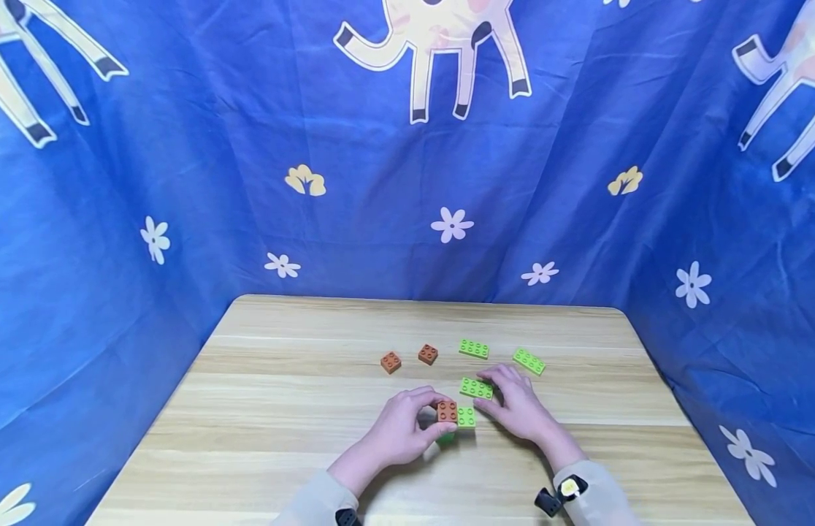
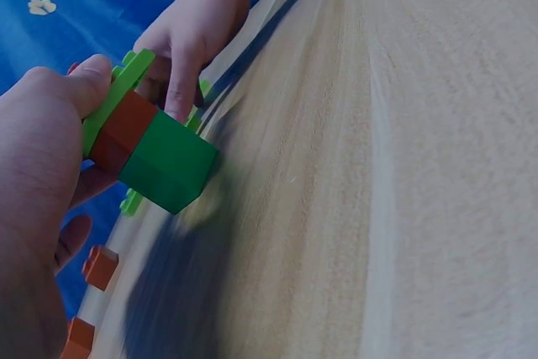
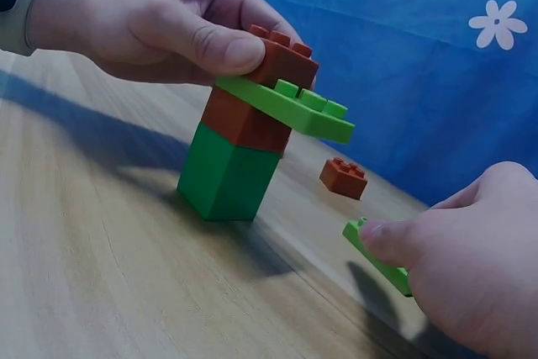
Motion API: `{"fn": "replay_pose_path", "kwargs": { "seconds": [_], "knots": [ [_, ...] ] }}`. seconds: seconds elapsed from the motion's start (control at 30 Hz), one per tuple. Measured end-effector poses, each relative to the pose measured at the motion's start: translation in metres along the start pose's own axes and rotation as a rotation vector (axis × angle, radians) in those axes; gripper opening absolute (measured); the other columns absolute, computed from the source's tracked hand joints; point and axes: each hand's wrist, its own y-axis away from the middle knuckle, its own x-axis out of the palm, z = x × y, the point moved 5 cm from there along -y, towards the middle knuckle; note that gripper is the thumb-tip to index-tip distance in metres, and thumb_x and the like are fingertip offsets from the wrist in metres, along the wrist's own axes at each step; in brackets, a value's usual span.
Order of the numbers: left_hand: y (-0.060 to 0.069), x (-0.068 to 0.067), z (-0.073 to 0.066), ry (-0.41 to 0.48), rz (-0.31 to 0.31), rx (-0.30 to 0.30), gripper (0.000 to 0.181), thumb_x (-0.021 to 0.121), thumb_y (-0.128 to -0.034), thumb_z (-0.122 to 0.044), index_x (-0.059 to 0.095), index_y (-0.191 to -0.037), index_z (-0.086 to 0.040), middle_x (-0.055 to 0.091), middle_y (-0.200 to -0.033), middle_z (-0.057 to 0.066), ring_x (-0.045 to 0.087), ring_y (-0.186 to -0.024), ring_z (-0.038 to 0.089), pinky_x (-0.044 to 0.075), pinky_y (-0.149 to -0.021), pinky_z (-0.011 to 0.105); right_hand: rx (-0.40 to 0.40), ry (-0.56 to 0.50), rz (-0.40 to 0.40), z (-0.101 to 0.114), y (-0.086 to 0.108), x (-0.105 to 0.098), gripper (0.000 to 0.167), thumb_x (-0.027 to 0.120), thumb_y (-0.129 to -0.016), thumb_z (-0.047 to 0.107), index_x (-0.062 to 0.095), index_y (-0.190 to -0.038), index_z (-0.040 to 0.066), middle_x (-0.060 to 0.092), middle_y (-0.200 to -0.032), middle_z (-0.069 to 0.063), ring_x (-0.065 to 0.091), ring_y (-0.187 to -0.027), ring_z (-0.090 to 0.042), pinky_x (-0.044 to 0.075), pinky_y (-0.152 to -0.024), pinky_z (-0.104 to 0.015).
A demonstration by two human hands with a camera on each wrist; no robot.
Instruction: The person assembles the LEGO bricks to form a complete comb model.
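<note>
"Pinching the stack (image 3: 242, 130) by its top brick (image 1: 447, 411), the left grip (image 1: 402, 429) risks what?"

"Tipping, maybe: the green plate (image 1: 466, 417) overhangs toward three o'clock."

"The right grip (image 1: 520, 409)?"

"Holding a loose plate (image 1: 475, 388), two o'clock; swung low, it could knock the stack."

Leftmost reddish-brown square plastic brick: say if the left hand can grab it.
Probably not yet: the left hand pinches a reddish-brown square brick atop a green-based stack, though the tabletop towards the leftmost brick looks free.
</note>
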Motion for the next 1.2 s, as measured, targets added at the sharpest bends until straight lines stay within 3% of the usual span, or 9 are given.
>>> {"fn": "replay_pose_path", "kwargs": {
  "seconds": [0.33,0.7,0.9,1.2],
  "knots": [
    [0.001,0.001,-0.002,-0.012,-0.007,0.005,0.039,0.079,-0.0948,-0.046,0.073,-0.125,-0.022,0.070,-0.112,-0.018,0.068,-0.104,0.007,0.053,-0.100,0.044,-0.005,0.019,-0.017,-0.005,-0.001,0.006,0.054,0.082,-0.094,0.036,0.066,-0.138,0.008,0.065,-0.133,-0.003,0.053,-0.130,-0.026,0.034,-0.099,-0.050],
    [0.003,0.003,-0.001,0.006,-0.013,0.006,0.043,0.075,-0.0957,-0.052,0.073,-0.127,-0.022,0.069,-0.110,-0.019,0.067,-0.102,0.006,0.053,-0.100,0.044,0.029,-0.002,0.001,-0.008,0.002,0.011,0.039,0.077,-0.099,0.027,0.068,-0.132,0.007,0.064,-0.124,0.000,0.052,-0.119,-0.022,0.028,-0.092,-0.045],
    [0.003,0.003,0.001,0.018,-0.016,0.008,0.044,0.074,-0.0959,-0.054,0.073,-0.127,-0.022,0.069,-0.109,-0.019,0.068,-0.101,0.006,0.053,-0.099,0.044,0.018,-0.018,-0.003,-0.004,0.001,0.009,0.037,0.077,-0.099,0.025,0.068,-0.130,0.007,0.063,-0.123,0.000,0.052,-0.117,-0.022,0.029,-0.094,-0.048],
    [0.003,0.002,0.000,0.026,-0.018,0.004,0.041,0.077,-0.0953,-0.050,0.073,-0.126,-0.022,0.069,-0.110,-0.019,0.067,-0.101,0.006,0.053,-0.099,0.044,0.046,-0.043,0.051,0.005,0.001,0.000,0.039,0.071,-0.103,0.030,0.064,-0.137,0.011,0.065,-0.133,-0.001,0.057,-0.132,-0.027,0.036,-0.103,-0.052]
  ]
}}
